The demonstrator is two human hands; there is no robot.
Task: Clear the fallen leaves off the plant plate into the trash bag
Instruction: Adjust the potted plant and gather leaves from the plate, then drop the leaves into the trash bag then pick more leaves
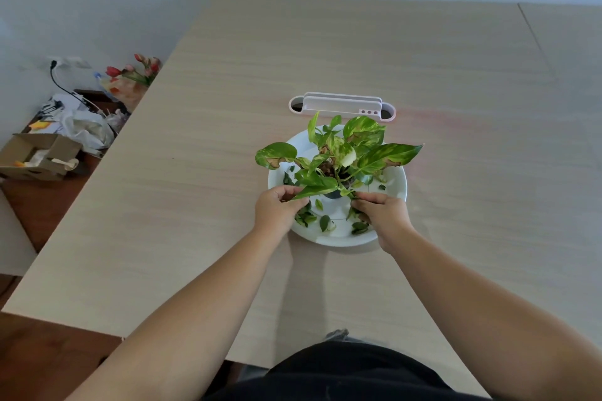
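Observation:
A potted plant [338, 156] with green and yellow leaves stands in a small dark pot on a white round plate [395, 179] on the table. Several fallen leaves [325, 221] lie scattered on the plate's near half. My left hand [277, 210] rests on the plate's left near side with its fingers curled beside a long plant leaf; what it holds is hidden. On the right near side, my right hand [382, 215] has its fingertips pinched down on fallen leaves next to the pot. A crumpled white plastic bag [86, 130] lies on the floor far to the left.
A white and pink desk organiser [342, 106] stands just behind the plate. The light wooden table [195, 205] has its left edge near an open cardboard box [42, 153], papers, a cable and red artificial flowers [136, 70] on the floor.

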